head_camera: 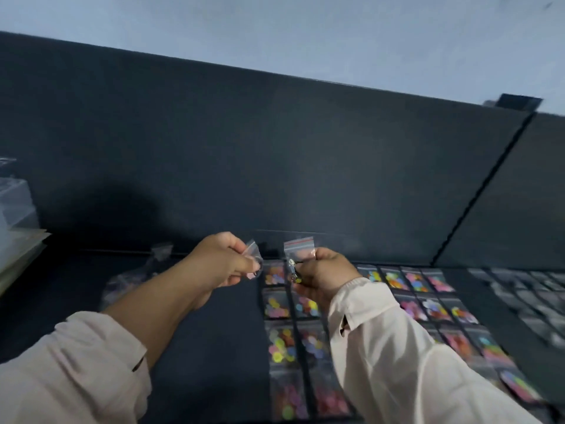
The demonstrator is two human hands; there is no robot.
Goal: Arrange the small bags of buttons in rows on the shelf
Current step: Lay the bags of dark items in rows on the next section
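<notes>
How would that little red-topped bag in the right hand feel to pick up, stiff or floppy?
Probably floppy: the bag is thin clear plastic, creased where the right hand pinches it. Likely light: its contents look small. Unlikely to roll; the bags on the shelf lie flat.

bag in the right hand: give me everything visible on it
The bag is a small clear plastic zip pouch with a red strip along its top seal. It is held upright, seal up, above the rows of laid bags on the shelf. The right hand pinches its lower half, hiding most contents; a few yellowish buttons show. It is apart from the second bag in the left hand.
</notes>
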